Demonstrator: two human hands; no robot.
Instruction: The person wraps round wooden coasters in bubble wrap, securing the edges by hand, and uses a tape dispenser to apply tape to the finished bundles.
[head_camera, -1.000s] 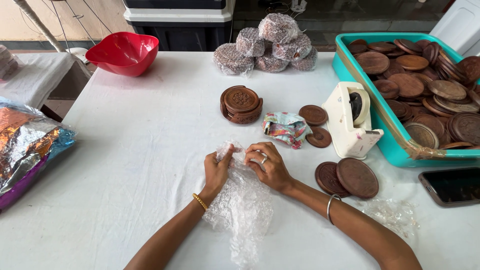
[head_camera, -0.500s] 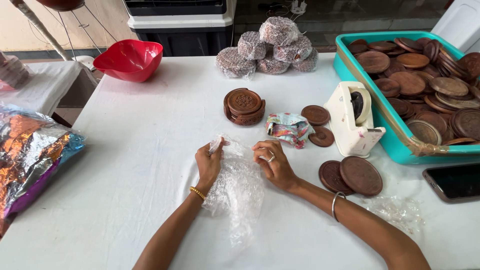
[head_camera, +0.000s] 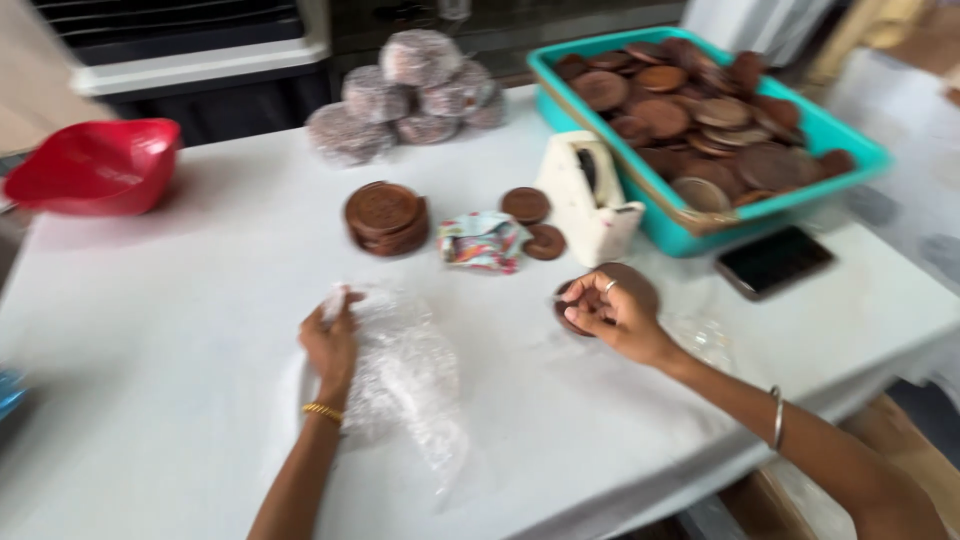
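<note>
Head view: white table (head_camera: 180, 330) seen from above, the picture blurred by motion.
Left hand (head_camera: 330, 345): fingers pinched on the upper corner of a sheet of clear bubble wrap (head_camera: 405, 385), a gold bangle on the wrist.
Bubble wrap: lies crumpled on the table just right of the left hand and trails toward the near edge.
Right hand (head_camera: 612, 312): well apart from the left, fingers curled over the near rim of a pair of brown round discs (head_camera: 625, 285) that lie on the table; it grasps or touches the discs, and the blur hides whether one is lifted. A ring shows on one finger and a thin bangle on the forearm.
Tape dispenser (head_camera: 588, 197): cream-coloured, upright, just beyond the right hand and touching the side of the teal tub (head_camera: 840, 155).
Teal tub: at the far right, filled with many more brown discs.
Stack of brown discs (head_camera: 386, 217): centre of the table, beyond the bubble wrap.
Crumpled colourful wrapper (head_camera: 480, 241): between the stack and two single discs (head_camera: 535, 220).
Wrapped bundles (head_camera: 400, 100): a heap of bubble-wrapped rounds at the far edge.
Red bowl (head_camera: 95, 165): at the far left corner.
Dark phone (head_camera: 774, 262): flat on the table, just in front of the tub.
</note>
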